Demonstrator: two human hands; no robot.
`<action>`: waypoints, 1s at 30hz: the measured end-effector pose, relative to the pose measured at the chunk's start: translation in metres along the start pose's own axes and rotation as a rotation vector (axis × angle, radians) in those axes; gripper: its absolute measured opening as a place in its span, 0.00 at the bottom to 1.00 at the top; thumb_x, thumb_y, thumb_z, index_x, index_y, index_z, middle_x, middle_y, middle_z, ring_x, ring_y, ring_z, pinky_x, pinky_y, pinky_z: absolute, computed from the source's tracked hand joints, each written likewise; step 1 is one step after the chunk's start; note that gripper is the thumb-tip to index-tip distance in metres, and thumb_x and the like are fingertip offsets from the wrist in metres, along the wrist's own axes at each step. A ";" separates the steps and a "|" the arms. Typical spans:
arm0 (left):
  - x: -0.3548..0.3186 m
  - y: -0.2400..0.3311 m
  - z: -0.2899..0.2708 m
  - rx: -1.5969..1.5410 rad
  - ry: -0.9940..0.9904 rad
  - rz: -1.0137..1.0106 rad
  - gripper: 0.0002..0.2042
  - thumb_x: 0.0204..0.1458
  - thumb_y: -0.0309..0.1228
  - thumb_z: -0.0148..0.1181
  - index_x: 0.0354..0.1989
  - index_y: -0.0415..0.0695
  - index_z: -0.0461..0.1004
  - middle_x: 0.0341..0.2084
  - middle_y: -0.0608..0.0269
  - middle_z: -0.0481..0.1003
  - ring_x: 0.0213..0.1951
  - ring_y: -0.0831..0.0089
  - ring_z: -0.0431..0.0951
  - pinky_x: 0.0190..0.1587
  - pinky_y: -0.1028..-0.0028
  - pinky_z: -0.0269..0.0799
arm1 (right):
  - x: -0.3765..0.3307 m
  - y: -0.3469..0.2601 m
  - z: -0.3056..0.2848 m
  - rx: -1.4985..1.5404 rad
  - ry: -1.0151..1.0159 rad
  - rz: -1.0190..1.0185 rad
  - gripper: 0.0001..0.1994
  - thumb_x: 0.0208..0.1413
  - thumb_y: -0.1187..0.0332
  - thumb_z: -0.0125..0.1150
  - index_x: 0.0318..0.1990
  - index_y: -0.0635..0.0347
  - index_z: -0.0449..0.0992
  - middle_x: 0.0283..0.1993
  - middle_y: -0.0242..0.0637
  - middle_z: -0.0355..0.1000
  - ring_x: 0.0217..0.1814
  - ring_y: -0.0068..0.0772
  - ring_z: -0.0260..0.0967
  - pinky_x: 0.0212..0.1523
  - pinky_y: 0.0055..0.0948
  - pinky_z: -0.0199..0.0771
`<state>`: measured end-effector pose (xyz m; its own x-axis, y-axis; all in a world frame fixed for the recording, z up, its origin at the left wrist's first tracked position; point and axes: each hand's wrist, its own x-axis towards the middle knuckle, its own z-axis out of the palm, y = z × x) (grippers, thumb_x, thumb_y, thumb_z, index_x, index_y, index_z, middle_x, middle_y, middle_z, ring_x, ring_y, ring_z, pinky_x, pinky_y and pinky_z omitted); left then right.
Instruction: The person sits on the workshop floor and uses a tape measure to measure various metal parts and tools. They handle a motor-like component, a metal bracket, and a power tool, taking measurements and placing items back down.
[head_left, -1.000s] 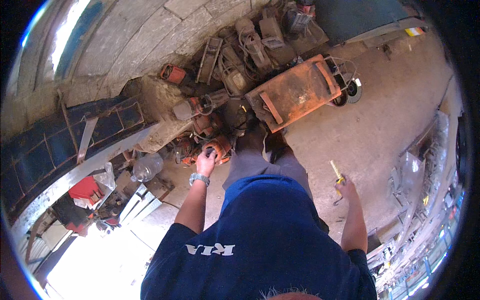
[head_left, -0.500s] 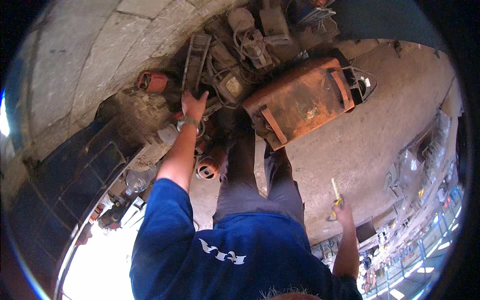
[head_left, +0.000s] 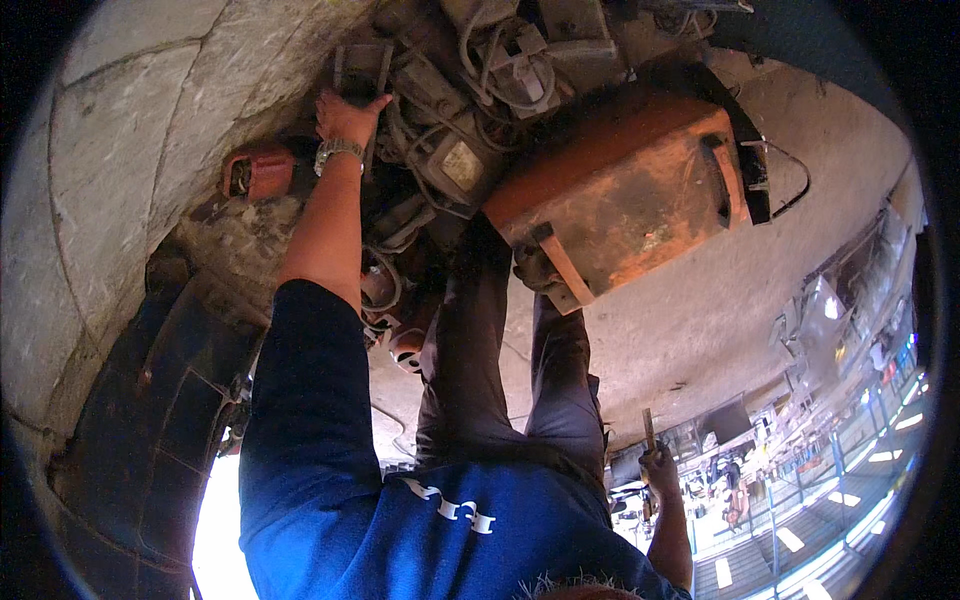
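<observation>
My left hand [head_left: 347, 118], with a metal watch [head_left: 338, 150] on its wrist, reaches far forward over a narrow grey metal frame [head_left: 364, 60]. Its thumb sticks out to the right and its fingers spread over the frame's near part; I cannot tell how firmly they press on it. Low on the right, my right hand [head_left: 659, 472] is closed around a tape measure, whose short stretch of blade [head_left: 649, 428] points up and away. The tape's case is mostly hidden by the fingers.
A rusty orange metal box [head_left: 630, 205] with handles stands ahead of my legs. Dusty machines with cables [head_left: 460, 165] crowd the area beside the frame. A red device [head_left: 258, 172] lies near the concrete wall [head_left: 110, 120]. Another orange part [head_left: 408, 350] sits by my left leg.
My left hand has moved forward along the metal frame. My right hand has drawn back toward my body with the tape measure. The whole view has tilted as I lean.
</observation>
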<state>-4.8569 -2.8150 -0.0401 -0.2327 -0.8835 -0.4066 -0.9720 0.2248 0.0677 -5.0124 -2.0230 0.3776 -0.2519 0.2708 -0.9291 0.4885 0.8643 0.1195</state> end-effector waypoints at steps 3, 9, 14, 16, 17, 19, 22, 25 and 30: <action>0.010 0.000 0.008 0.026 -0.050 -0.019 0.70 0.36 0.73 0.67 0.74 0.28 0.42 0.74 0.37 0.48 0.75 0.48 0.50 0.73 0.53 0.55 | -0.002 -0.032 0.005 -0.106 0.035 0.049 0.23 0.54 0.69 0.68 0.57 0.63 0.70 0.36 0.32 0.72 0.36 0.25 0.69 0.36 0.30 0.72; 0.006 0.011 0.003 -0.085 0.075 0.056 0.67 0.37 0.67 0.72 0.71 0.24 0.45 0.69 0.31 0.55 0.70 0.43 0.57 0.70 0.55 0.62 | -0.002 -0.061 0.022 -0.085 0.032 0.045 0.27 0.54 0.71 0.68 0.61 0.66 0.69 0.37 0.33 0.71 0.37 0.22 0.68 0.36 0.27 0.72; -0.001 0.020 -0.023 -0.131 -0.034 -0.039 0.62 0.40 0.57 0.76 0.71 0.23 0.45 0.68 0.31 0.58 0.67 0.42 0.65 0.65 0.58 0.70 | -0.004 -0.063 0.026 0.007 0.038 0.025 0.27 0.55 0.72 0.66 0.62 0.68 0.68 0.39 0.32 0.71 0.38 0.23 0.68 0.37 0.27 0.72; -0.011 0.016 -0.038 -0.200 -0.047 -0.046 0.60 0.38 0.54 0.78 0.68 0.23 0.49 0.64 0.31 0.62 0.63 0.41 0.69 0.63 0.58 0.71 | -0.007 -0.063 0.026 0.059 0.056 0.049 0.28 0.55 0.72 0.66 0.63 0.68 0.67 0.39 0.32 0.70 0.38 0.23 0.68 0.37 0.26 0.72; -0.017 0.011 -0.047 -0.241 -0.052 -0.054 0.58 0.37 0.53 0.79 0.67 0.23 0.52 0.62 0.31 0.64 0.62 0.41 0.71 0.62 0.58 0.72 | -0.009 -0.057 0.023 0.068 0.063 0.041 0.28 0.55 0.73 0.66 0.64 0.67 0.67 0.39 0.32 0.70 0.37 0.23 0.68 0.38 0.26 0.72; -0.036 -0.009 -0.048 -0.222 0.163 0.089 0.57 0.34 0.53 0.81 0.64 0.23 0.56 0.57 0.31 0.68 0.58 0.40 0.74 0.59 0.57 0.73 | -0.002 -0.033 0.013 0.079 0.058 0.023 0.28 0.55 0.74 0.65 0.64 0.67 0.66 0.39 0.32 0.70 0.37 0.23 0.68 0.39 0.26 0.72; -0.069 -0.017 -0.076 -0.260 0.304 0.225 0.57 0.31 0.52 0.82 0.62 0.22 0.58 0.54 0.30 0.70 0.55 0.42 0.76 0.57 0.57 0.74 | 0.004 -0.014 0.004 0.050 -0.010 0.000 0.28 0.56 0.73 0.65 0.65 0.64 0.66 0.38 0.31 0.71 0.37 0.23 0.68 0.40 0.26 0.72; -0.102 -0.015 -0.105 -0.268 0.364 0.306 0.53 0.31 0.50 0.82 0.61 0.25 0.61 0.53 0.32 0.72 0.53 0.43 0.77 0.55 0.58 0.75 | 0.003 -0.042 0.006 -0.044 -0.051 -0.085 0.27 0.58 0.72 0.65 0.65 0.63 0.66 0.39 0.30 0.72 0.38 0.22 0.69 0.39 0.25 0.72; -0.175 0.007 -0.189 -0.552 0.341 0.368 0.48 0.30 0.44 0.82 0.59 0.31 0.64 0.48 0.40 0.74 0.50 0.45 0.77 0.55 0.57 0.74 | 0.004 -0.060 -0.003 -0.035 -0.056 -0.235 0.30 0.57 0.73 0.66 0.66 0.65 0.63 0.45 0.32 0.72 0.45 0.24 0.70 0.45 0.24 0.74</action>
<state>-4.8286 -2.7362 0.2035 -0.4560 -0.8895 0.0300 -0.6826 0.3712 0.6294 -5.0453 -2.0722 0.3682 -0.3080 0.0380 -0.9506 0.3924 0.9153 -0.0906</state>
